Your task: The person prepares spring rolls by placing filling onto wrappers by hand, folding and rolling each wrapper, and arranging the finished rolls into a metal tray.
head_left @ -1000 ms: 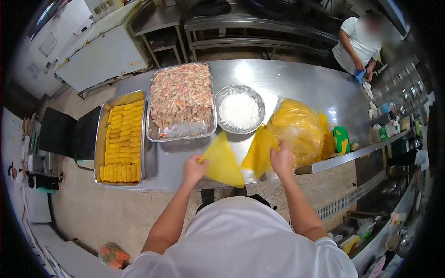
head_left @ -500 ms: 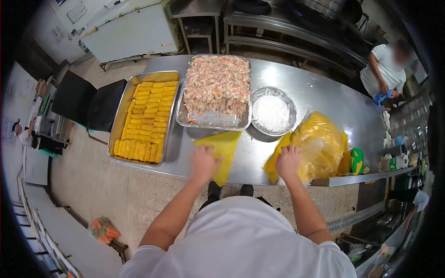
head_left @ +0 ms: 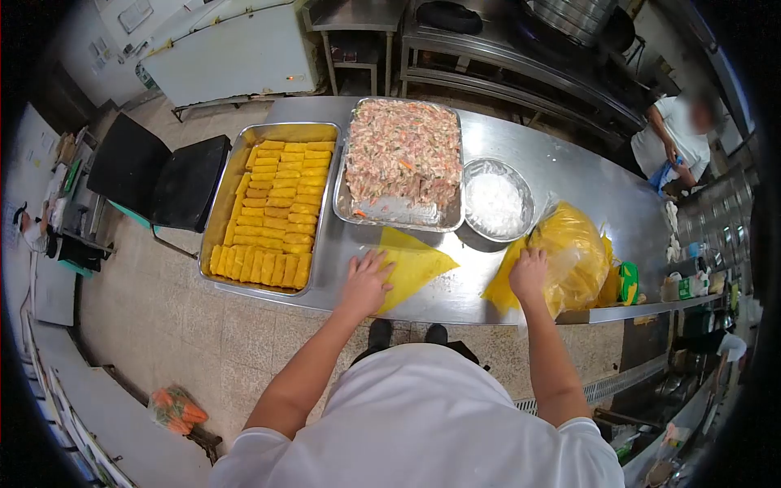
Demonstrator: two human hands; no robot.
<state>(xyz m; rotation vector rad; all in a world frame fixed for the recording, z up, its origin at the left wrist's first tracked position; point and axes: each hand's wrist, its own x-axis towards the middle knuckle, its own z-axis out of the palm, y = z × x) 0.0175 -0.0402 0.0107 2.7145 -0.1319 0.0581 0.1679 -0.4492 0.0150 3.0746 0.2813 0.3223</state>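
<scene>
A thin yellow wrapper sheet lies on the steel table, one corner pointing right. At its left edge rests my left hand, fingers spread. My right hand has its fingers bent down onto another yellow wrapper sheet, beside a clear plastic bag of yellow wrappers; the fingertips are partly hidden. Behind the first sheet stands a metal tray of minced filling, its front part scooped bare. A round steel bowl holds something white. To the left, a deep tray contains rows of yellow rolls.
A green-and-yellow packet stands right of the bag, near the table's front edge. Beyond the table's left side is a black chair. A co-worker in a white shirt stands at the far right, holding a blue cloth.
The view has shifted, so the table's contents appear farther right. The sheet by my left hand has turned and spread, its corner now pointing right instead of towards me. My right hand stays at the wrappers.
</scene>
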